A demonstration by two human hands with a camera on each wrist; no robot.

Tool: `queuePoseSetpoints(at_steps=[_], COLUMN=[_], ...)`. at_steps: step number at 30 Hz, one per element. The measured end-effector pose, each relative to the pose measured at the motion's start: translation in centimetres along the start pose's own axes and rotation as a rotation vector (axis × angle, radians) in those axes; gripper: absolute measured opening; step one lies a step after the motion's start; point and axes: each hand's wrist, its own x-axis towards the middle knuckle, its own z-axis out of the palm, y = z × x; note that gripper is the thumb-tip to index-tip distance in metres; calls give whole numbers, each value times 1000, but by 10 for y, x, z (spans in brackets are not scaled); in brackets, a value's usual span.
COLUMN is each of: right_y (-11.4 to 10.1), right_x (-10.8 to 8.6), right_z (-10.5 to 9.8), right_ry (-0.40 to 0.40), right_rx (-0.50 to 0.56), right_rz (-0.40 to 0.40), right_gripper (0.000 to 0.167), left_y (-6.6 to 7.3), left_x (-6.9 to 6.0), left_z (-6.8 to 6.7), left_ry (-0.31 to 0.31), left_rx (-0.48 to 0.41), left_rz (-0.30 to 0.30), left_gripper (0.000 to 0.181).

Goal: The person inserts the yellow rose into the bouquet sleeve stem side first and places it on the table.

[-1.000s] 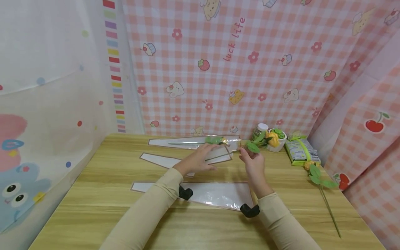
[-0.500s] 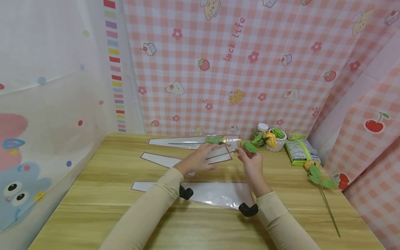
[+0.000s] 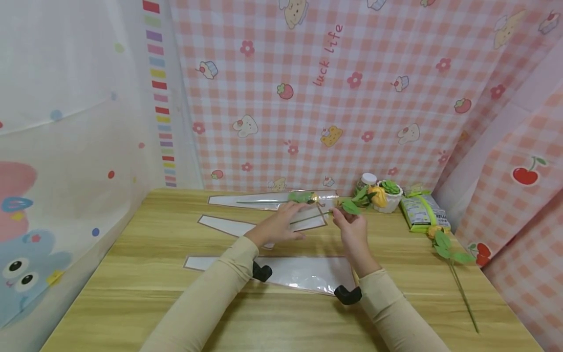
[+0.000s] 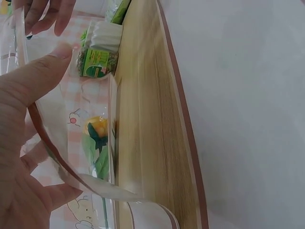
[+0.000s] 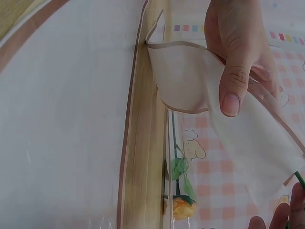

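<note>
My left hand (image 3: pixel 279 226) grips a tapered clear-and-white flower sleeve (image 3: pixel 225 226) with a brown edge, lifted and bowed around its mouth. In the right wrist view, that thumb lies on the sleeve's white face (image 5: pixel 252 162). My right hand (image 3: pixel 353 233) pinches the stem of an artificial yellow rose (image 3: pixel 377 196) just below its green leaves (image 3: pixel 350 206). The stem runs left into the sleeve's mouth; its far end is hidden by my left hand. Behind lies another sleeve (image 3: pixel 222 200) with a yellow rose (image 4: pixel 97 126) inside. A wide flat sleeve (image 3: pixel 308 274) lies nearer to me.
At the back right stand a lidded jar (image 3: pixel 367 182), a white pot with a green succulent (image 3: pixel 389 187) and a green packet (image 3: pixel 423 213). One more yellow rose (image 3: pixel 459 288) lies along the table's right side. A checked cloth (image 3: pixel 272 112) hangs behind the table.
My right hand has shifted slightly left with the rose, pushing its stem further into the sleeve. The left hand stays where it was on the sleeve.
</note>
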Motion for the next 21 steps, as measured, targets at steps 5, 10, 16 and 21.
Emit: queuePoseSetpoints(at_steps=[5, 10, 16, 21], right_y=[0, 0, 2, 3], right_x=[-1, -2, -2, -1], right_z=[3, 4, 6, 7], right_ry=[6, 13, 13, 24], right_rx=[-7, -9, -9, -30], right_rz=[-2, 6, 2, 5], right_gripper=[21, 21, 17, 18], left_y=[1, 1, 3, 3], left_x=[1, 1, 0, 0], left_z=[0, 0, 0, 0], left_ry=[7, 7, 7, 17], left_rx=[7, 9, -3, -16], left_rz=[-4, -7, -11, -8], left_gripper=[90, 90, 89, 88])
